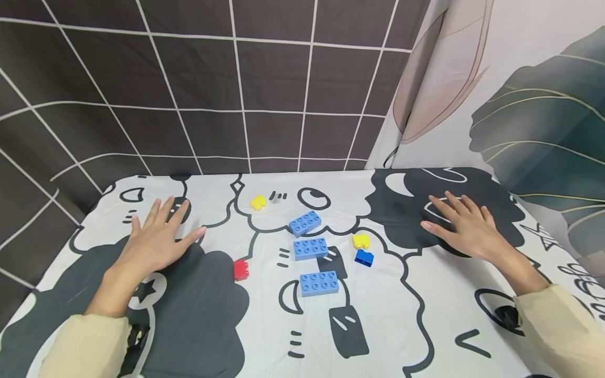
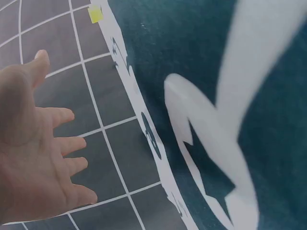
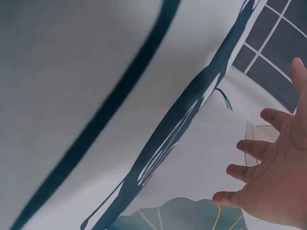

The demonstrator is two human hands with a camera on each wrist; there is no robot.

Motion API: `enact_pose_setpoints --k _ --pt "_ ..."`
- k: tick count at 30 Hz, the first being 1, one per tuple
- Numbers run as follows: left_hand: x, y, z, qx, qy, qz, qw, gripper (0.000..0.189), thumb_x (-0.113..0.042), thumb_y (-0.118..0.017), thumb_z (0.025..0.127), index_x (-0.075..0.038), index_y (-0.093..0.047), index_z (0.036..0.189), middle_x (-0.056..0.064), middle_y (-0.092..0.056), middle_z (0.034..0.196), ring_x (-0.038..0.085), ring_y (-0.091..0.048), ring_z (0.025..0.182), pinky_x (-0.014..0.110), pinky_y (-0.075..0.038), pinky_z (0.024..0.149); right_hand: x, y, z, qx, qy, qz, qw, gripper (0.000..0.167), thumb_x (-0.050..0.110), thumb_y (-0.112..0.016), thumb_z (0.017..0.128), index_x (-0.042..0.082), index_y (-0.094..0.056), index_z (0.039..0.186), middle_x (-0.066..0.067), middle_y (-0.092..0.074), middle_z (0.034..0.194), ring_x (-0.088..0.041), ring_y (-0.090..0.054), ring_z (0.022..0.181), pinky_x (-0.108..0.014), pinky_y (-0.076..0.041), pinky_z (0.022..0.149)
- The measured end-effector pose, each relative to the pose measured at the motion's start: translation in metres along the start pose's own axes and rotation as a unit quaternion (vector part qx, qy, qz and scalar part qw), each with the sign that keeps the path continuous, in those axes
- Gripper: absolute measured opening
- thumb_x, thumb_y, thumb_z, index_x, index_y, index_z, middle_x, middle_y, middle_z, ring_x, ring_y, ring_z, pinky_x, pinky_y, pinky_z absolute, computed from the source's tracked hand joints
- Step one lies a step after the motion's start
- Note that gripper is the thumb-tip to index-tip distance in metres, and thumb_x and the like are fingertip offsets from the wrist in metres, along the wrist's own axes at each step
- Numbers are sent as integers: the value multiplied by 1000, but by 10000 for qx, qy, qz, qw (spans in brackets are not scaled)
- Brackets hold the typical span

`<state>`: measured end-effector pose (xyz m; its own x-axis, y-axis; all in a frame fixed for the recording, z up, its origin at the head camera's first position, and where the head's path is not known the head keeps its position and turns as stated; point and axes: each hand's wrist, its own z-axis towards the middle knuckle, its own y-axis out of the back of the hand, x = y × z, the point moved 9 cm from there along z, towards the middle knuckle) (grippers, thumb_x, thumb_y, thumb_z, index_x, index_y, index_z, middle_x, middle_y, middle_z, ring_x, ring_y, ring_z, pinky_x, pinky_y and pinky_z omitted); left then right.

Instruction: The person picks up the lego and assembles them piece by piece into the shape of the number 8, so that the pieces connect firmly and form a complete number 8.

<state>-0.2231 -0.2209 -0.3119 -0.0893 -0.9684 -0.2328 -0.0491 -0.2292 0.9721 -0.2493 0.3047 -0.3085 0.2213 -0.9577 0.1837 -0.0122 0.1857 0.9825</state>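
Note:
Fingers spread, my left hand point(image 1: 158, 244) is over the left side of the patterned cloth point(image 1: 283, 336) and holds nothing. On the right side my right hand point(image 1: 465, 226) is likewise spread and bare. Between them lie toy building bricks: a far light blue brick point(image 1: 304, 223) set at an angle, a middle light blue brick point(image 1: 310, 249) and a near light blue brick point(image 1: 319, 283). A small red brick point(image 1: 240, 270) is the closest to my left hand. Toward the right, a small yellow brick point(image 1: 361, 241) sits beside a dark blue brick point(image 1: 364, 258). Another yellow brick point(image 1: 258, 202) lies farther back.
A dark curtain with a white grid point(image 1: 274, 79) rises behind the cloth's far edge. At the right hangs a pale curtain with leaf prints point(image 1: 543, 121). A thin dark cord point(image 1: 391, 156) shows near the back where the two curtains meet.

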Motion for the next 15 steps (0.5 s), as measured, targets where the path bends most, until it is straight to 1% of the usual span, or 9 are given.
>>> enact_pose_setpoints --k 6,8,12,15 --pt "-10 4 1 -61 -157 -157 9997 84 -61 -38 88 0 -19 143 29 -8 146 43 4 134 68 3 97 7 4 5 6 3 25 10000 73 51 -48 89 9 -24 144 -31 -24 139 -53 -16 124 -72 -14 86" --pt "-15 5 1 -82 -225 -237 9994 83 -60 -37 89 -1 -19 143 29 -8 146 43 3 134 68 3 98 11 5 7 2 68 64 10000 72 50 -48 89 8 -25 143 -31 -27 137 -54 -19 121 -71 -17 84" --pt "-27 7 1 -89 -374 -402 9985 81 -57 -41 89 -2 -18 144 29 -10 146 43 -1 134 66 1 99 21 7 9 13 156 305 9994 71 48 -50 89 7 -28 142 -31 -29 137 -56 -20 121 -73 -16 85" --pt "-39 7 0 -113 -528 -523 9972 79 -49 -50 88 -1 -21 143 30 -16 144 45 -9 132 64 -7 101 30 7 11 75 227 590 9980 73 46 -54 88 4 -27 142 -32 -29 137 -55 -21 122 -73 -16 88"
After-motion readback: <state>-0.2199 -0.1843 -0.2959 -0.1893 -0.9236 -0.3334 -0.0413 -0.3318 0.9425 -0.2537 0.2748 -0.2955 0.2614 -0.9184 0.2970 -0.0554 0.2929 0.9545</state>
